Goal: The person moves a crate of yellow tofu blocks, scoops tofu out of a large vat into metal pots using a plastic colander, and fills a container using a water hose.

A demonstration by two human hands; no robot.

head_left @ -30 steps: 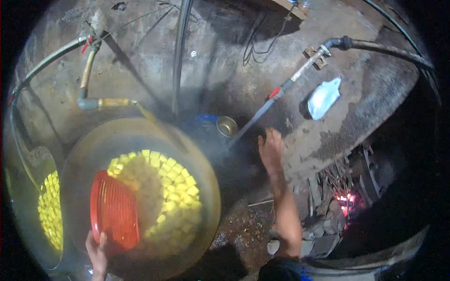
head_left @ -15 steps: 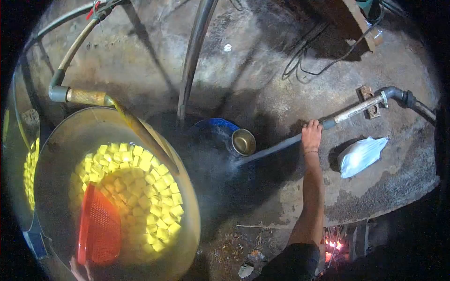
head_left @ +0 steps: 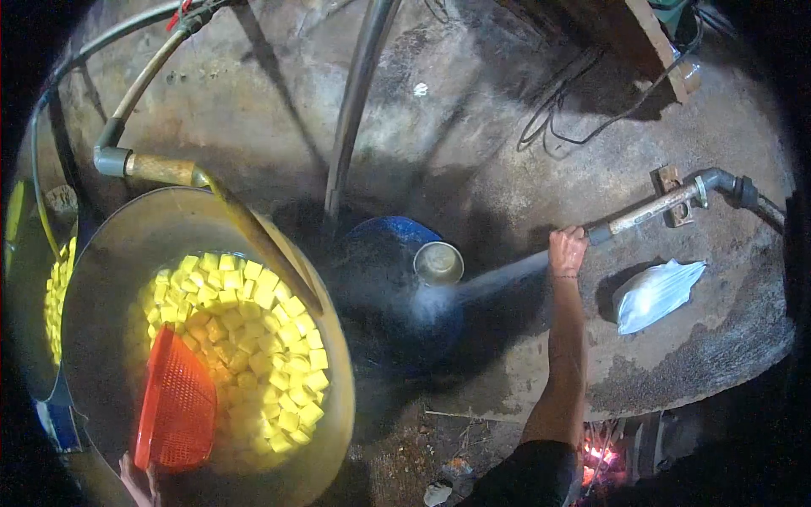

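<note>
Red plastic colander (head_left: 177, 406) tilts beside yellow cubes (head_left: 296, 363) in a wide pan (head_left: 101, 296), its rim apparently pinched by the left hand (head_left: 138, 483); the right hand (head_left: 568, 248) grasps a spouting pipe (head_left: 638, 215). Steady holds on both should serve best.

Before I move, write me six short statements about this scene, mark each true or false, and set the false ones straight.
1. The left hand holds the red perforated basket. True.
2. The right hand grips the pipe. True.
3. The white plastic bag hangs from the pipe. False: it lies on the grey ledge, apart from the pipe.
4. Yellow cubes lie in the large pan. True.
5. The round metal bowl sits among the cubes. False: it is outside the pan, at the edge of the blue tub.
6. The embers are all dark. False: they glow at the lower right.
</note>
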